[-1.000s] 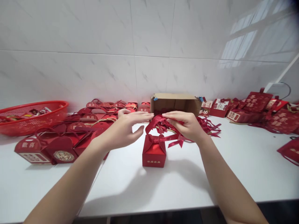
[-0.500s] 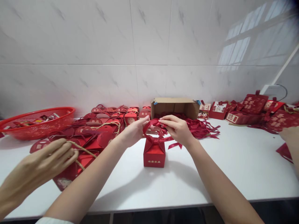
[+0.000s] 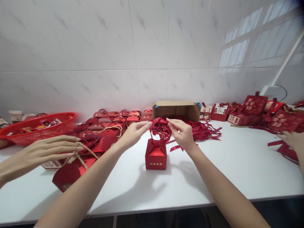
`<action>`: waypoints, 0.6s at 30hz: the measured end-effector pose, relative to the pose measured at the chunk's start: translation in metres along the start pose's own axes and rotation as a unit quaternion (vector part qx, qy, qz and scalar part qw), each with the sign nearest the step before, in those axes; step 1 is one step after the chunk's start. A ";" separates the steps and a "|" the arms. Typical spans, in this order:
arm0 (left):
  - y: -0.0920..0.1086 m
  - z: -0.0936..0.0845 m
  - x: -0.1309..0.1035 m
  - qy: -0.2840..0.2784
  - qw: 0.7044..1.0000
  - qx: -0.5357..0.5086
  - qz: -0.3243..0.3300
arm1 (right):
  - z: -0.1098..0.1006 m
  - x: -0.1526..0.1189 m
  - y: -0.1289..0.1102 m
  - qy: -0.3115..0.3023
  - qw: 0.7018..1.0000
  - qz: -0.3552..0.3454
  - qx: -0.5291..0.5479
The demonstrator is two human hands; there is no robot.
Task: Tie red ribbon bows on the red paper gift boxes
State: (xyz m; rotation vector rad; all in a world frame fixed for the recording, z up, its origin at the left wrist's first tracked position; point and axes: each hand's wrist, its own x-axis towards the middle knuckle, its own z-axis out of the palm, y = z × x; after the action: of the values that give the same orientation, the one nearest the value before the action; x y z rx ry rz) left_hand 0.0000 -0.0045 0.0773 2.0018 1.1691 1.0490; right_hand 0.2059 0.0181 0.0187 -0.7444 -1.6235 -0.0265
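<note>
Left hand [image 3: 136,131] and right hand [image 3: 182,133], each in narrow pinch, hold red ribbon [image 3: 159,120] above small red box [image 3: 156,155], apparently to spread loop; box upright on white table [image 3: 242,158], likely for steadiness.

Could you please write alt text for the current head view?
The left hand and right hand hold a ribbon over a small red box on a white table. Behind are a carton and more ribbons; other hands appear at both edges.
</note>
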 end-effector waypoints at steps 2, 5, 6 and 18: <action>-0.001 -0.011 -0.007 0.045 0.995 0.094 0.006 | -0.009 -0.004 -0.001 0.018 0.997 0.072 0.015; -0.009 -0.033 -0.019 0.095 0.961 0.259 -0.013 | -0.034 -0.014 0.004 0.002 0.982 0.186 0.005; -0.013 -0.040 -0.024 0.098 0.945 0.311 -0.027 | -0.044 -0.019 0.008 -0.015 0.975 0.222 -0.009; -0.064 -0.061 -0.042 -0.076 0.895 0.412 -0.151 | -0.088 -0.064 0.049 -0.133 0.941 0.233 -0.204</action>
State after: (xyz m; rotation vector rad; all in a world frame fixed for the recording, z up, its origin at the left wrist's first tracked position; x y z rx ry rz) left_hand -0.0922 -0.0079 0.0445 2.3138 1.9733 0.2154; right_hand 0.3065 -0.0092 -0.0394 -1.4960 -1.6752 0.0839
